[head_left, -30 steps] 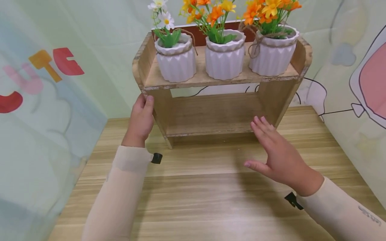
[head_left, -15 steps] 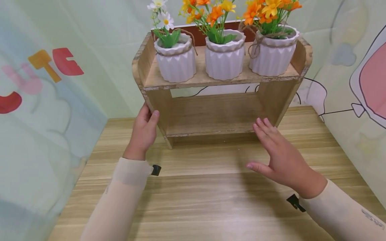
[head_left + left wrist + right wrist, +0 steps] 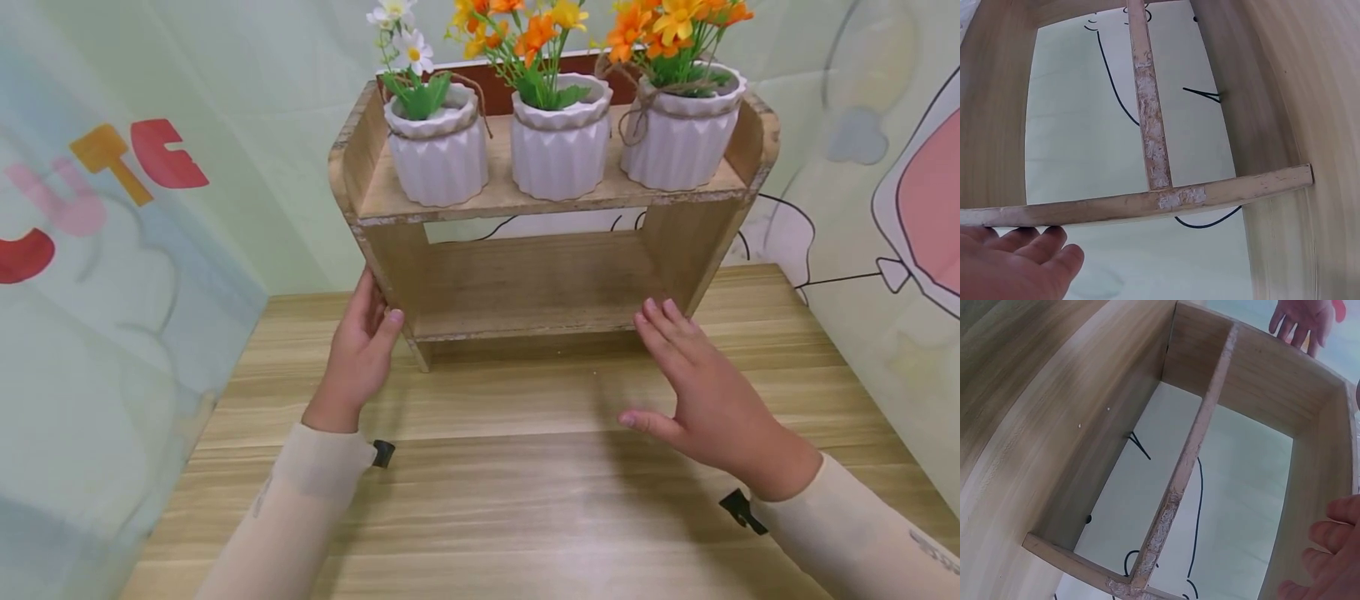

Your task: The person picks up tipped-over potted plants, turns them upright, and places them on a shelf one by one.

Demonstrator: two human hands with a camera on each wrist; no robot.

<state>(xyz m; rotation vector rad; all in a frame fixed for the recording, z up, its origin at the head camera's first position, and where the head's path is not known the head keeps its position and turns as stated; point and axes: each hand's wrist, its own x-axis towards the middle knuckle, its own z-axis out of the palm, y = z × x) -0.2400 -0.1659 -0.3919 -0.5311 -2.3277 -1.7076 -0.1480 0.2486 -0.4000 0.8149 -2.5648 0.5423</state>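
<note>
A small two-tier wooden shelf (image 3: 525, 287) stands on the wood-grain table, with worn edges on its boards. My left hand (image 3: 356, 358) is at the shelf's left side panel in the head view, its fingers along the outer face and the thumb apart from them near the front edge. In the left wrist view, the fingertips (image 3: 1054, 236) of that hand touch or nearly touch the panel's edge. My right hand (image 3: 708, 404) hovers in front of the shelf's lower right part, fingers extended and thumb spread, holding nothing.
Three white fluted pots stand on the top board: a left pot (image 3: 438, 158) with white flowers, a middle pot (image 3: 560, 150) and a right pot (image 3: 681, 142) with orange flowers. Printed cloth walls (image 3: 187, 208) enclose the table (image 3: 510, 500).
My left hand has slid down the side panel from near the top board, and its fingers have loosened. My right hand has drifted slightly right and down. The shelf and pots stay put.
</note>
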